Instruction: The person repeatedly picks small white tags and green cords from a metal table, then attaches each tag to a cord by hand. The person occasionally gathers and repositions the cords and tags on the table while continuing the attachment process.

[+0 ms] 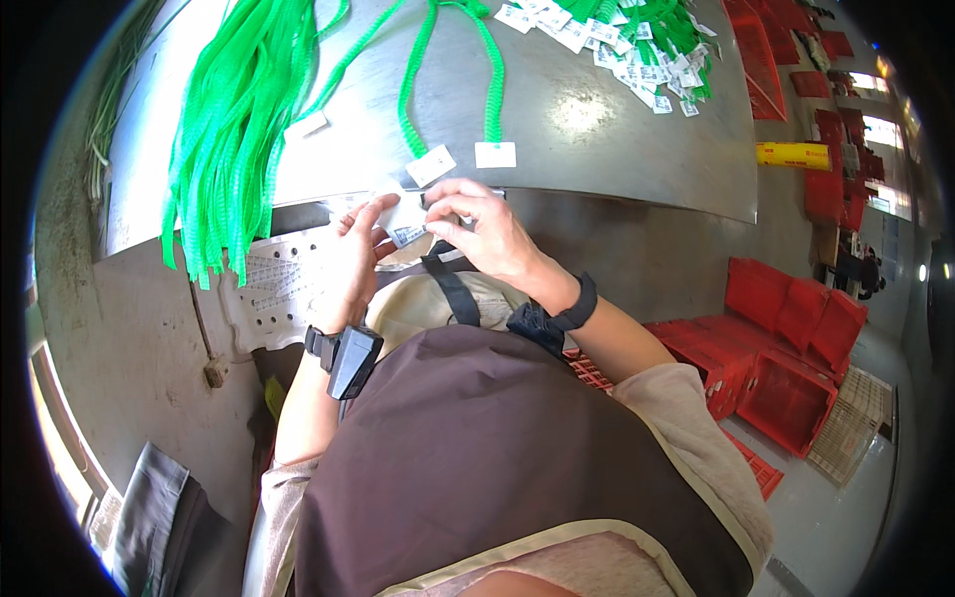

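Labels (406,221), small and white, are held between both hands just above the centre of the frame, at the near edge of the steel table (597,149). The left hand (356,254) is seen cupped under the stack, its fingers curled up around the left side and pressed against the paper. The right hand (487,229) is laid over from the right, its thumb and forefinger pinched on the top label near its right end. The stack's long axis is seen running roughly left to right across the frame, so it lies between the two grips, with the right fingertips closer to the top sheet and the left hand acting as the support beneath.

A perforated white sheet (279,284) is seen hanging off the table edge just left of the left hand. Green net sleeves (234,129) are draped over the table at upper left, two more of them, with white tags at their ends, are laid at upper centre, and a heap of tagged ones is seen at the top right. Red crates (786,338) are stacked on the floor at right. A black band is worn on each wrist.
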`<state>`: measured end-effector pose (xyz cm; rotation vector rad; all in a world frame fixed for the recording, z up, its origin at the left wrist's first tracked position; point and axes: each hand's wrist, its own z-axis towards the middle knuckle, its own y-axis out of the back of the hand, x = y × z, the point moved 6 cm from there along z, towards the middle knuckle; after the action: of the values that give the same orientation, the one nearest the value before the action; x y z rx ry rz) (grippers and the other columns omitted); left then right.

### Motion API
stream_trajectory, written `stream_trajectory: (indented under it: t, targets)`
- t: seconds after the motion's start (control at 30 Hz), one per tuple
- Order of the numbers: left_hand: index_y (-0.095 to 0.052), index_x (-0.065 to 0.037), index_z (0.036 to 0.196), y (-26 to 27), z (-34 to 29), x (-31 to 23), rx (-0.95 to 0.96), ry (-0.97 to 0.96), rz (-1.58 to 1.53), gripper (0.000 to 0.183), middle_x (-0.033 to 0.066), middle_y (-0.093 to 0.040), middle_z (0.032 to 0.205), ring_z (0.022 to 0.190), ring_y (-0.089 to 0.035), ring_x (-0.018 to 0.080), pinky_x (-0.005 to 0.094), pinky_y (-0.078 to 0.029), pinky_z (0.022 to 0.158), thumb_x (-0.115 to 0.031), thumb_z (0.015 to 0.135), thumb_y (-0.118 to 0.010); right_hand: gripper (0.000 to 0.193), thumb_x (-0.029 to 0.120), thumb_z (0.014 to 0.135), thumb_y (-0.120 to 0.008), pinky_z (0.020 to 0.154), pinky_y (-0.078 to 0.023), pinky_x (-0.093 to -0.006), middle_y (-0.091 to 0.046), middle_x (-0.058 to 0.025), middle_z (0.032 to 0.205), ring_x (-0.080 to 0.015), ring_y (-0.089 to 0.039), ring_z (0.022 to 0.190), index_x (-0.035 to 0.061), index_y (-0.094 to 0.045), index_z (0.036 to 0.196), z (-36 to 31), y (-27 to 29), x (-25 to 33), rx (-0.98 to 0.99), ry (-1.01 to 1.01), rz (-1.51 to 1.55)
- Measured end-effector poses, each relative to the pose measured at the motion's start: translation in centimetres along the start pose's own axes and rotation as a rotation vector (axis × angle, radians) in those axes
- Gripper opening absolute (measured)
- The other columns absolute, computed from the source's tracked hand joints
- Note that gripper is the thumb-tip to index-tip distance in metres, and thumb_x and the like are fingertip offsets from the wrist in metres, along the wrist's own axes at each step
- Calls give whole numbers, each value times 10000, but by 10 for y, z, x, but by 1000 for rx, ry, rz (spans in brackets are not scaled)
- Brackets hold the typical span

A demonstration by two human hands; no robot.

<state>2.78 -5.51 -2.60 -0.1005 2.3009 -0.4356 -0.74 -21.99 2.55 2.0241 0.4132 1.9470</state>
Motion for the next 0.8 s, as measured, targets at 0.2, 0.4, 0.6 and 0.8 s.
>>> stream_trajectory:
  t: [0.2, 0.4, 0.6, 0.8]
  targets:
    - [-641, -2, 988, 6, 6, 5, -29, 43, 24, 256, 82, -647, 980, 826, -623, 134, 265, -513, 695, -218, 887, -549, 91, 107, 746, -684, 832, -430, -345, -574, -112, 957, -240, -533, 975, 38, -636, 779, 12, 80, -61, -248, -228, -308]
    - [-626, -4, 1034, 9, 7, 6, -79, 4, 189, 209, 63, -646, 957, 826, -614, 108, 223, -499, 680, -76, 840, -595, 61, 98, 725, -671, 840, -399, -433, -586, -133, 956, -303, -496, 977, 66, -628, 755, 38, 73, -122, -311, -154, -579]
    - [-640, 17, 998, 26, -2, -6, -119, -91, 16, 182, 73, -659, 945, 830, -613, 109, 218, -483, 709, -5, 819, -613, 290, 42, 734, -641, 675, -474, -403, -618, -144, 863, -337, -588, 699, 33, -568, 1014, 42, 79, -116, -192, -277, -250]
    - [-642, 20, 1004, 41, -11, -11, -42, -120, -244, 202, 89, -663, 956, 856, -630, 142, 256, -506, 749, -110, 864, -579, 551, 81, 746, -686, 726, -495, -345, -636, -141, 1004, -278, -625, 872, 57, -487, 1259, 42, 47, 4, -153, 320, -734]
